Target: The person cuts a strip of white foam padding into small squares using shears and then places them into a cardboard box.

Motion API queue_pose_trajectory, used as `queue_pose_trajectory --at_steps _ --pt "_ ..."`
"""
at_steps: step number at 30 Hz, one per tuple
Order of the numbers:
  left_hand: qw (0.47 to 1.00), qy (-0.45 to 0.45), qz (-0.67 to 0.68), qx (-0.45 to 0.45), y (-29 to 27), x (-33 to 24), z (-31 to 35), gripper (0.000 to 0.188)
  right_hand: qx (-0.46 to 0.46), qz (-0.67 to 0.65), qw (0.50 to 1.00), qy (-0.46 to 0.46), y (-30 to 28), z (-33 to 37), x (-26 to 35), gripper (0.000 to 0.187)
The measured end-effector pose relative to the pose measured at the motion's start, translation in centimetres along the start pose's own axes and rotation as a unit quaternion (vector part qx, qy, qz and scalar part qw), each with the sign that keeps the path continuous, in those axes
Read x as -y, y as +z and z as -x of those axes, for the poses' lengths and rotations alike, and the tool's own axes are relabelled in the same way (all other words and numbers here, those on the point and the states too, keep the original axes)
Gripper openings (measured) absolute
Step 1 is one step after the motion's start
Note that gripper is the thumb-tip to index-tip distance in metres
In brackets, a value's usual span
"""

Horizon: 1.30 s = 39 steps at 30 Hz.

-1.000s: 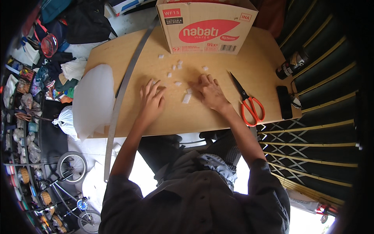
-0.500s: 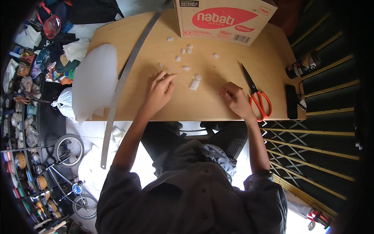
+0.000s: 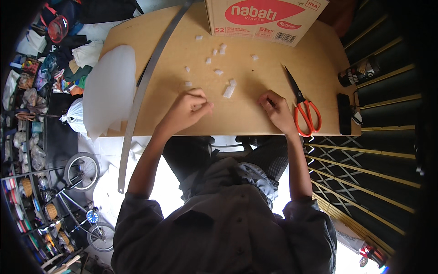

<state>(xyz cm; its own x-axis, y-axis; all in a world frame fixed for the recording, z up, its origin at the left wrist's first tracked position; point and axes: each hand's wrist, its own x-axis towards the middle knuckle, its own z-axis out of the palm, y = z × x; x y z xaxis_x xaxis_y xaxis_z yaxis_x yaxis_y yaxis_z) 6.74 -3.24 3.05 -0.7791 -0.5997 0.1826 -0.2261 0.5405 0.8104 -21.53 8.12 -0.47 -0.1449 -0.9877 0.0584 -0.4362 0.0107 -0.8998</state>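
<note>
Cardboard box (image 3: pixel 264 20) stands beyond white pieces (image 3: pixel 228 92); contents hidden.

Reads as a small shop or a storeroom; can't tell which. Collapsible metal gate (image 3: pixel 360 150) with yellow slats, 3 to 4 o'clock: shopfront type. Shelving (image 3: pixel 27 176) at 8 to 9, packed with baskets (image 3: pixel 26 187) and plastic-bagged goods (image 3: pixel 37 155). Bicycle (image 3: pixel 73 201) beside it, 8 o'clock. Heaped clothes (image 3: pixel 86 55) at 10. Printed cardboard carton (image 3: pixel 260 22) on the bench (image 3: pixel 248 112), 12 to 1.
</note>
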Motion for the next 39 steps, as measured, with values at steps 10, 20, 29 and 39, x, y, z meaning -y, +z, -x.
queue_pose_trajectory --at_steps 10,20,29,39 --pt "0.969 0.007 -0.204 -0.138 0.0 1.2 0.0 0.027 -0.038 0.039 0.998 -0.009 0.6 0.0 -0.6 0.022" --pt "0.967 -0.122 -0.070 -0.213 3.2 7.6 -7.8 0.076 -0.167 0.287 0.941 -0.064 4.9 -10.4 -1.9 0.075" --pt "0.966 -0.065 -0.058 -0.245 1.0 8.2 -13.2 0.061 0.028 -0.070 0.994 -0.083 5.4 -8.5 -0.1 0.049" --pt "0.993 -0.071 0.004 -0.097 3.4 6.4 -11.5 0.063 -0.084 -0.251 0.963 -0.050 4.8 -9.6 -1.2 0.032"
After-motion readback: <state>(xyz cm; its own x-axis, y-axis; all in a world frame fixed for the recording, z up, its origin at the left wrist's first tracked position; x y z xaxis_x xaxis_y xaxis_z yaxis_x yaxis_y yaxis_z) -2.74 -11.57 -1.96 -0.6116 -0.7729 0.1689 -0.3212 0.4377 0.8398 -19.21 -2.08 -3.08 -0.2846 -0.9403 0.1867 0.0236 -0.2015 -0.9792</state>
